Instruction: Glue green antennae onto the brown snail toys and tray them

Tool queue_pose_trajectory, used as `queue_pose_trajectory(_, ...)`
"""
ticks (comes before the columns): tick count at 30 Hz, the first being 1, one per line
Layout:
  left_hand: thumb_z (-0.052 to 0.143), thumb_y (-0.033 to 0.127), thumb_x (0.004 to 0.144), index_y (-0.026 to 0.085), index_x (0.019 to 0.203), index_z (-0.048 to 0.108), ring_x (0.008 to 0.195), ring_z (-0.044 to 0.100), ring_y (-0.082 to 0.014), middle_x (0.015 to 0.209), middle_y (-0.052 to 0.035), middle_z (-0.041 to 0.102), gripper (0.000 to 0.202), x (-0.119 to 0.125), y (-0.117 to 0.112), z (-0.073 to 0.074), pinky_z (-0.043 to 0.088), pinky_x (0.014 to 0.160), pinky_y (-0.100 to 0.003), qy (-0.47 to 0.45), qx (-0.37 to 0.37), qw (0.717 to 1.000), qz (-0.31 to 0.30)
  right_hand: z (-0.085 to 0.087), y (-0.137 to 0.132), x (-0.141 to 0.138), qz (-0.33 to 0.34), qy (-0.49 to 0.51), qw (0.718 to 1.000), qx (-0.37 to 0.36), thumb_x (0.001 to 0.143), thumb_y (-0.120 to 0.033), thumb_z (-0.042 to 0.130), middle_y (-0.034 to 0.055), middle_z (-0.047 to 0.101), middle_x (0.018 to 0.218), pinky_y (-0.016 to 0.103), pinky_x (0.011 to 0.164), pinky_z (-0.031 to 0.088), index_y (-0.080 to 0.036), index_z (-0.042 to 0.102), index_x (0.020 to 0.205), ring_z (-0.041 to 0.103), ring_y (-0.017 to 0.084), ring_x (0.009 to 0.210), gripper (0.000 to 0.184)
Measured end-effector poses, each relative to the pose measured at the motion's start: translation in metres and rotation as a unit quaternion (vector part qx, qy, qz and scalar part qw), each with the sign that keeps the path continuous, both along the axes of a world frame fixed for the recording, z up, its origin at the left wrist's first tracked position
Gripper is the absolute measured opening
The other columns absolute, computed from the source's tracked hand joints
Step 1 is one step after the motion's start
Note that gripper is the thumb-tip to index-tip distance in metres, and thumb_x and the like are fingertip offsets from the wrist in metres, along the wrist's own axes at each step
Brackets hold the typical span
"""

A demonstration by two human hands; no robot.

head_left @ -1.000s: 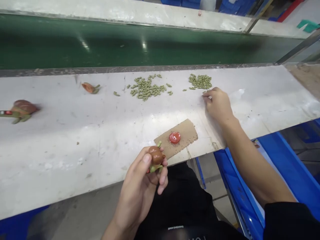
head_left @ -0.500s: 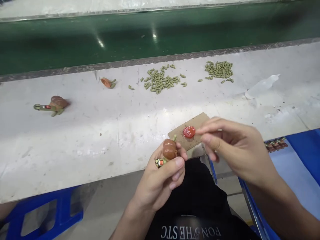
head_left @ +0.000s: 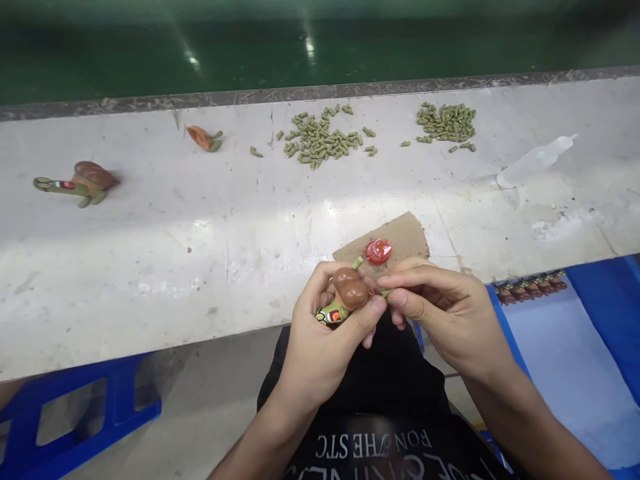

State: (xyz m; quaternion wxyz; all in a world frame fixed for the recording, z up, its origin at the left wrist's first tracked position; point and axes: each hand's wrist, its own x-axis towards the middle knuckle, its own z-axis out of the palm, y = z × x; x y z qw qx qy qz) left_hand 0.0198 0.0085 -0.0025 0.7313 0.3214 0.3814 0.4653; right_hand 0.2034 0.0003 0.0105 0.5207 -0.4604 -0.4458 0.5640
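While our left hand [head_left: 320, 333] cupped the toy snail [head_left: 350, 290], with the fingers curled behind it and the thumb across its brown shell, our right hand [head_left: 450, 313] held a thin green stalk [head_left: 385, 292] in a narrow pinch right beside the shell. The snail sat in front of the worktop's edge, just above our lap. We'd guess it was light and stiff, though we couldn't tell the material from this view. That shiny shell looked a bit slippery, and the skinny stalks looked like the fragile part, so we'd hold it by the chunky shell and body.

Just past our hands, a cardboard scrap [head_left: 395, 240] lay on the white worktop [head_left: 150, 257] with a red disc [head_left: 378, 251] on it. Farther out sat a pile of green pellets [head_left: 317, 140], a second pellet pile [head_left: 446, 123], an orange piece [head_left: 204, 138] and a second toy snail [head_left: 87, 182]. Off to the right, a row of small snails [head_left: 533, 288] lined a blue-edged tray [head_left: 575, 353].
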Motion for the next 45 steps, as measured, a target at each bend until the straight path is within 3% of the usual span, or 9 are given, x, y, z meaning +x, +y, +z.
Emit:
queue_pose_trajectory(8, 0.098, 0.018, 0.097, 0.027, 0.107, 0.073, 0.065, 0.067, -0.0101, 0.095, 0.0043, 0.082, 0.029, -0.003, -0.002, 0.007, 0.055, 0.056, -0.021, 0.128, 0.040, 0.990, 0.038, 0.002, 0.004, -0.002, -0.011, -0.011, 1.000, -0.022, 0.100, -0.024, 0.096, 0.0025, 0.086, 0.089, 0.023, 0.053, 0.066, -0.031, 0.097, 0.102, 0.076, 0.014, 0.061, 0.007)
queue_pose_trajectory(13, 0.096, 0.021, 0.098, 0.028, 0.106, 0.073, 0.081, 0.075, -0.0164, 0.096, 0.0027, 0.082, 0.025, -0.001, -0.004, 0.007, 0.064, 0.079, -0.032, 0.183, 0.079, 0.978, 0.069, 0.006, 0.007, 0.002, 0.000, -0.043, 0.998, -0.044, 0.097, -0.037, 0.101, 0.0048, 0.088, 0.091, 0.025, 0.050, 0.064, -0.028, 0.096, 0.095, 0.075, 0.014, 0.059, 0.009)
queue_pose_trajectory(16, 0.095, 0.021, 0.098, 0.029, 0.114, 0.074, 0.087, 0.075, -0.0186, 0.099, 0.0015, 0.079, 0.028, -0.004, -0.008, 0.005, 0.062, 0.082, -0.032, 0.182, 0.082, 0.977, 0.075, 0.012, 0.014, 0.010, -0.027, -0.116, 0.993, 0.003, 0.098, -0.031, 0.098, 0.0024, 0.087, 0.091, 0.028, 0.053, 0.064, -0.030, 0.096, 0.096, 0.074, 0.015, 0.061, 0.003)
queue_pose_trajectory(20, 0.085, 0.038, 0.110, 0.028, 0.117, 0.078, 0.090, 0.066, -0.0191, 0.103, -0.0022, 0.072, 0.015, -0.012, -0.010, 0.002, 0.057, 0.082, -0.031, 0.063, 0.024, 0.998, 0.017, 0.015, 0.028, 0.021, -0.116, -0.316, 0.931, 0.142, 0.104, -0.015, 0.088, 0.0016, 0.085, 0.097, 0.034, 0.073, 0.067, -0.032, 0.094, 0.101, 0.077, 0.020, 0.083, 0.018)
queue_pose_trajectory(24, 0.082, 0.043, 0.114, 0.029, 0.113, 0.080, 0.095, 0.063, -0.0187, 0.105, -0.0024, 0.069, 0.014, -0.019, -0.010, 0.000, 0.053, 0.086, -0.030, 0.031, 0.000, 0.999, -0.003, 0.012, 0.035, 0.022, -0.069, -0.414, 0.880, 0.225, 0.111, -0.011, 0.077, 0.0044, 0.085, 0.103, 0.040, 0.079, 0.066, -0.031, 0.089, 0.106, 0.078, 0.025, 0.094, 0.024)
queue_pose_trajectory(35, 0.091, 0.048, 0.109, 0.029, 0.113, 0.085, 0.100, 0.068, -0.0202, 0.110, -0.0034, 0.076, 0.020, -0.022, -0.008, -0.001, 0.056, 0.089, -0.031, 0.079, 0.020, 0.997, -0.014, 0.011, 0.036, 0.018, -0.026, -0.463, 0.846, 0.263, 0.111, -0.006, 0.074, 0.0049, 0.084, 0.099, 0.037, 0.081, 0.070, -0.026, 0.086, 0.105, 0.080, 0.023, 0.093, 0.024)
queue_pose_trajectory(38, 0.093, 0.045, 0.108, 0.029, 0.111, 0.086, 0.103, 0.072, -0.0183, 0.112, -0.0019, 0.080, 0.018, -0.020, -0.005, 0.000, 0.058, 0.092, -0.027, 0.078, 0.023, 0.997, -0.012, 0.013, 0.031, 0.015, -0.060, -0.419, 0.872, 0.244, 0.108, -0.006, 0.079, 0.0035, 0.088, 0.100, 0.035, 0.081, 0.071, -0.026, 0.088, 0.106, 0.083, 0.022, 0.093, 0.022)
queue_pose_trajectory(41, 0.093, 0.042, 0.108, 0.031, 0.112, 0.088, 0.104, 0.075, -0.0153, 0.114, 0.0004, 0.082, 0.013, -0.016, -0.002, 0.000, 0.059, 0.095, -0.023, 0.060, 0.035, 0.998, -0.013, 0.014, 0.022, 0.008, -0.096, -0.271, 0.947, 0.141, 0.106, -0.012, 0.088, 0.0005, 0.092, 0.105, 0.034, 0.086, 0.076, -0.029, 0.092, 0.106, 0.089, 0.021, 0.097, 0.018)
queue_pose_trajectory(45, 0.094, 0.037, 0.108, 0.032, 0.114, 0.089, 0.113, 0.079, -0.0149, 0.117, 0.0012, 0.085, 0.009, -0.010, 0.001, -0.001, 0.061, 0.100, -0.021, 0.027, 0.050, 0.998, -0.018, 0.011, 0.015, 0.000, -0.056, -0.091, 0.994, 0.040, 0.105, -0.015, 0.091, 0.0018, 0.095, 0.115, 0.039, 0.102, 0.079, -0.030, 0.095, 0.106, 0.092, 0.026, 0.117, 0.015)
